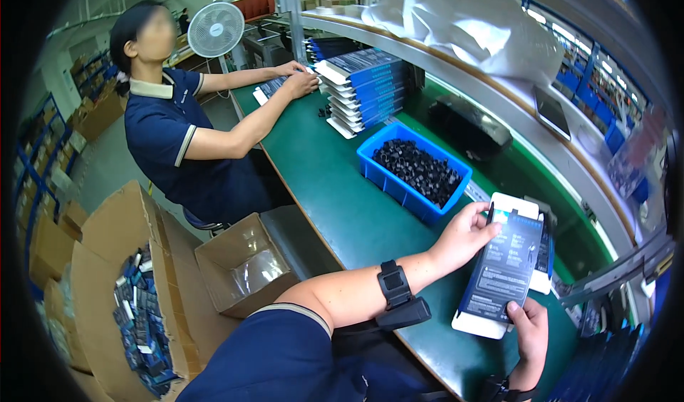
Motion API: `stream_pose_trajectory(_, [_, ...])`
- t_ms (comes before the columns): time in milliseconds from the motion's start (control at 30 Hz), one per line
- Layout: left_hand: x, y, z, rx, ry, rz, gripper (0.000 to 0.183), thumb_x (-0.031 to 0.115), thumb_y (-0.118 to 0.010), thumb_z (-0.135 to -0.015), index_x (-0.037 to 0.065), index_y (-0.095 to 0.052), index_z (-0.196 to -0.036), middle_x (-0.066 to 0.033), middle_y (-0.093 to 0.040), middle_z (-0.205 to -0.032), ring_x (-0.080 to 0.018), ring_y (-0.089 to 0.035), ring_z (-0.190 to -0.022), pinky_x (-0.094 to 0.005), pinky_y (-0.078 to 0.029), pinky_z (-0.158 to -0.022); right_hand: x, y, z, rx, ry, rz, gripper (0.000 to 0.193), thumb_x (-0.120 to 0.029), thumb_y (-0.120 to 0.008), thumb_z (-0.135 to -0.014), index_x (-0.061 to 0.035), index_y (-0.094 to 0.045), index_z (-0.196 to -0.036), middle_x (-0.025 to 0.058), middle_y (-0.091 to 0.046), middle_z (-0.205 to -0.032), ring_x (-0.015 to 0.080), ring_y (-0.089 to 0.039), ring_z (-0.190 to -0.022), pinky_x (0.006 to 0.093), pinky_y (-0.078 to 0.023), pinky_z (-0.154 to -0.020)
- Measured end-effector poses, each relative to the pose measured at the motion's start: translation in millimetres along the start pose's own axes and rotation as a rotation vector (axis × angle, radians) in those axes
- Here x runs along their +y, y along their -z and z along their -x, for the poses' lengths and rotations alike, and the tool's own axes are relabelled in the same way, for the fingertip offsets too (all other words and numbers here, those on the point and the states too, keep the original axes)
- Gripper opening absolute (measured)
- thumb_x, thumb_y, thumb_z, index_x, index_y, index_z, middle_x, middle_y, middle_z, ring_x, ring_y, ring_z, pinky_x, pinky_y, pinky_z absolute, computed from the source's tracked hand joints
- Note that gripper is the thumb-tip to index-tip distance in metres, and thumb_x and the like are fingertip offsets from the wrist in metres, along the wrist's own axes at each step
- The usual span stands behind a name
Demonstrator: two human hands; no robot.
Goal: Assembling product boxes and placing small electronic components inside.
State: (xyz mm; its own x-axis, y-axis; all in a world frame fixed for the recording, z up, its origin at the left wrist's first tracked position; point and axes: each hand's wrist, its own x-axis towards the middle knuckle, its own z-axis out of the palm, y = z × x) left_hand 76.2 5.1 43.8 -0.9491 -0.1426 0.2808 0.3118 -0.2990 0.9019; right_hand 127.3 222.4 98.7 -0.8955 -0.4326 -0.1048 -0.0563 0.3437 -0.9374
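Observation:
A flat dark blue carton (504, 263) with white end flaps sticking out at top and bottom is between my two hands, over the right part of the green table. My left hand (464, 236) grips its upper left edge, thumb on the printed face. A thin dark strip shows by those fingertips; I cannot make out what it is. At the lower right corner my right hand (529, 328) holds the same carton, thumb on the front and fingers partly hidden. Another similar carton (544, 259) is partly hidden behind it.
A blue bin (407, 201) of small black parts stands on the green table (313, 181). Beyond it rises a stack of flattened cartons (363, 88). A co-worker (167, 124) handles a carton at far left. Cardboard boxes (246, 266) stand left, one full of cartons.

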Motion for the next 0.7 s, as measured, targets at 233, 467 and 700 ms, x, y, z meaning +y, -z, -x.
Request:
stream_pose_trajectory(233, [0,-7,7,-0.344,0.088,-0.006,0.04,0.015,-0.062,-0.086,0.006,-0.045,-0.121,0.0011,-0.053,-0.072,-0.0044,-0.05,-0.066,-0.019,-0.04,-0.056,19,3,-5,0.317,0.245,-0.181,0.064,-0.007,-0.058,-0.081,-0.005,-0.03,-0.139,0.004,-0.061,-0.081,0.005,-0.053,-0.067,0.0155,-0.04,-0.055])
stream_pose_trajectory(467, [-2,-8,9,-0.514,0.296,0.121,0.029,0.015,-0.058,-0.088,0.005,-0.047,-0.112,-0.0018,-0.055,-0.077,-0.0068,-0.054,-0.064,-0.0214,-0.044,-0.053,18,9,-2,0.255,0.166,-0.31,0.049,-0.002,-0.059,-0.075,0.001,-0.043,-0.121,0.0062,-0.063,-0.086,0.0077,-0.057,-0.072,0.0171,-0.041,-0.062])
stream_pose_trajectory(700, [5,-7,10,-0.465,0.229,-0.092,0.033,0.013,-0.062,-0.086,0.003,-0.048,-0.114,-0.0072,-0.058,-0.097,-0.0096,-0.056,-0.073,-0.0238,-0.047,-0.057,19,13,-5,0.225,0.055,-0.435,0.041,0.003,-0.061,-0.073,0.0033,-0.051,-0.112,0.0078,-0.061,-0.095,0.0131,-0.057,-0.086,0.0235,-0.044,-0.076])
